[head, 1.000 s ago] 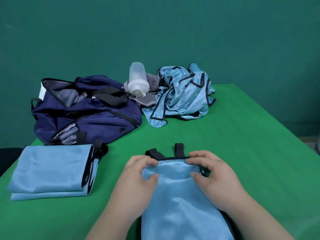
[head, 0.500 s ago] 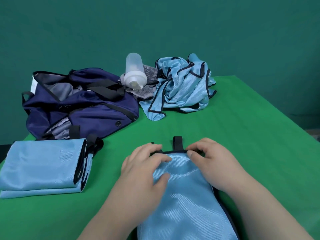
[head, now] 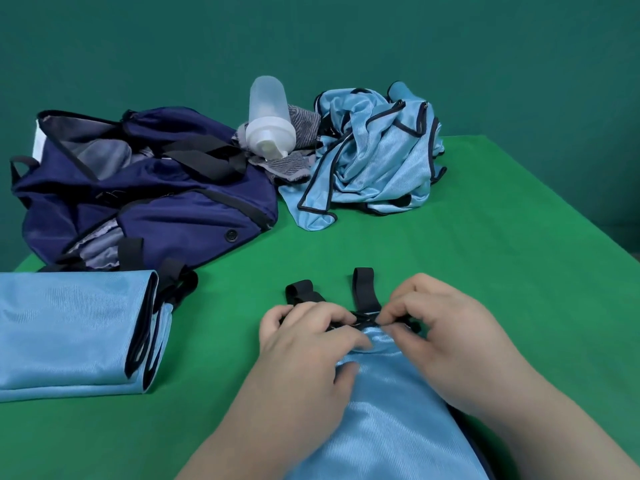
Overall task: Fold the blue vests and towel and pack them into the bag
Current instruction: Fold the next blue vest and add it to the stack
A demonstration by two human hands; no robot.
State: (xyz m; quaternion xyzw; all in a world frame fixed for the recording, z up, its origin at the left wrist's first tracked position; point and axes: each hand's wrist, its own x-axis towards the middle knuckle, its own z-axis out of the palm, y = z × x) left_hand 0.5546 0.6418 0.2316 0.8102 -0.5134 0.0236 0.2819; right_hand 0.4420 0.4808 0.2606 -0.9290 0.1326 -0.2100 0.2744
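A green desk (head: 485,254) stands against a dark teal wall. At the near edge, in the middle, one light blue vest (head: 381,427) lies flat. Its long axis runs from the person toward the far edge, and its black-trimmed end points away. Two black strap loops (head: 363,285) stick out past that end. The left hand (head: 304,344) and the right hand (head: 446,344) meet at the trimmed end, both with curled fingers pinching the black edging of the vest. The left thumb presses on the blue fabric. At the left edge lies a stack of folded vests (head: 69,327), showing two layers. Its long axis runs left to right, and its black-trimmed ends face the desk's centre. Behind it, toward the far left corner, one navy bag (head: 149,202) lies unzipped and slumped, with black straps across its top. At the far edge, right of the bag, one translucent shaker bottle (head: 268,119) with a white lid leans on one grey striped towel (head: 294,164). Touching the towel on its right is a crumpled heap of vests (head: 374,157), light blue with black trim. How many vests it holds cannot be told.
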